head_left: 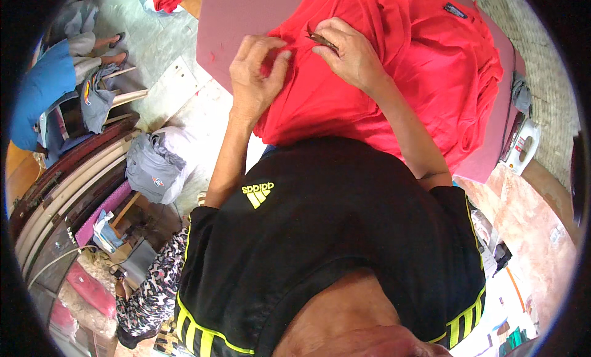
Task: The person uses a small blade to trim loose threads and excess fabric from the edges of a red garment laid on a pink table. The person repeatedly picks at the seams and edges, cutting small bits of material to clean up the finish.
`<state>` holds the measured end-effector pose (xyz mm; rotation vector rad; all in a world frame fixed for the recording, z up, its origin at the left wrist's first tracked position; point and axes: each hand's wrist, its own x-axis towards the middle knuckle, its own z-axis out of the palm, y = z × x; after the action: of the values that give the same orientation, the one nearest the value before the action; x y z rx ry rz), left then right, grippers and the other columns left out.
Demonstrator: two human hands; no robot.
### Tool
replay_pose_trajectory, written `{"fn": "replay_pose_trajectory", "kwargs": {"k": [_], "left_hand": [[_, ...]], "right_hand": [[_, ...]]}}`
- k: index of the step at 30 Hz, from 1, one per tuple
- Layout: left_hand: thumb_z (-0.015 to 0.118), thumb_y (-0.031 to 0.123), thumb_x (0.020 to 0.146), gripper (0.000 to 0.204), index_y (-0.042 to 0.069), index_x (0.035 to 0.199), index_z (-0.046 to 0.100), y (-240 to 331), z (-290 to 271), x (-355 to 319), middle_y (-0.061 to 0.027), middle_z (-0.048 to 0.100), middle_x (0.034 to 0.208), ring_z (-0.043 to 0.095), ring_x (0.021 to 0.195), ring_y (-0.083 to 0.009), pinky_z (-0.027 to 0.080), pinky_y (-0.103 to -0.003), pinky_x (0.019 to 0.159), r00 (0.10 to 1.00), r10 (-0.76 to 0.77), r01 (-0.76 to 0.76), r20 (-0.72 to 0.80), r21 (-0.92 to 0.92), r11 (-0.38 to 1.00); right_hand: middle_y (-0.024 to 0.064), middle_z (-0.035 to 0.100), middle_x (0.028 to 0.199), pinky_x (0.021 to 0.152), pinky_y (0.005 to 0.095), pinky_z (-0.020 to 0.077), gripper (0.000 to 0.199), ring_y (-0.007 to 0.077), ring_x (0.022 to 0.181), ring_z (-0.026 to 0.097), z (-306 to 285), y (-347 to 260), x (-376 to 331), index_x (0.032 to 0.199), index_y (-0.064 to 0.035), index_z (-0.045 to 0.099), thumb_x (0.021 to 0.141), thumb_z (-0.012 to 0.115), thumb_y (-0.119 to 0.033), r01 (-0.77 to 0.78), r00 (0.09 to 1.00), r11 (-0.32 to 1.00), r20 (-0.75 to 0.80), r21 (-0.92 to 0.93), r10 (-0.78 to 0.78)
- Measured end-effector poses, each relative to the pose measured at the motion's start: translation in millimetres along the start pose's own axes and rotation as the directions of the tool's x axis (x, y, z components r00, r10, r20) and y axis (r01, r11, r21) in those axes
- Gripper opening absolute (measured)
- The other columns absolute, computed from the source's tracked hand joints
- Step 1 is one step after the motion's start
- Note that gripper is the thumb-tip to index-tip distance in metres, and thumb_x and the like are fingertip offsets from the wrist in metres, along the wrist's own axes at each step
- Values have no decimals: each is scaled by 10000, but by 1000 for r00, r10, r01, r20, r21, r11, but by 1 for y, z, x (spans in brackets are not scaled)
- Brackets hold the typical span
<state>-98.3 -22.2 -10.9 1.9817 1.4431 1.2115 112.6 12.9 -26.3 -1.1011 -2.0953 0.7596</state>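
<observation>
Red cloth lies bunched on pink table, from near edge up out of view; bare pink shows along left edge and at near right corner. I see left hand at cloth's left side, thumb and finger almost together; can't tell if they pinch cloth. Right hand just beside, thumb and fingers closed on small dark snips. White iron sits just past table's right edge.

Room left over pink board; red cloth bunched right.
</observation>
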Motion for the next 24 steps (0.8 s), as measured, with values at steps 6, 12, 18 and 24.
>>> {"fn": "replay_pose_trajectory", "kwargs": {"k": [6,12,18,24], "left_hand": [[737,57,840,141,31,979,734,-13,5,0,-133,700,939,688,850,-260,544,-353,793,994,0,1,105,-6,1000],[759,75,815,173,34,983,742,-2,5,10,-139,717,950,685,901,-281,539,-369,799,992,61,-55,110,-54,997],[738,114,838,140,37,955,726,-7,32,3,-141,696,896,655,859,-339,523,-418,782,990,57,-73,129,118,990],[675,122,887,105,26,929,689,-2,28,9,-162,680,900,643,855,-367,516,-440,769,986,62,-83,153,135,987]], "right_hand": [[174,592,916,737,422,479,172,366,841,607,-4,9,0,948,22,606,858,693,-96,-63,998,981,30,183,58],[152,623,955,776,339,496,195,262,857,630,-8,9,-2,1022,53,606,877,690,-46,-78,995,988,71,131,69],[177,662,1036,777,425,518,219,379,939,647,-15,0,-7,1056,-18,594,894,671,-144,-69,995,995,74,70,64],[155,675,1161,798,485,538,291,390,993,666,-31,-18,-16,1217,-84,533,962,588,-214,-177,955,974,214,-138,204]]}}
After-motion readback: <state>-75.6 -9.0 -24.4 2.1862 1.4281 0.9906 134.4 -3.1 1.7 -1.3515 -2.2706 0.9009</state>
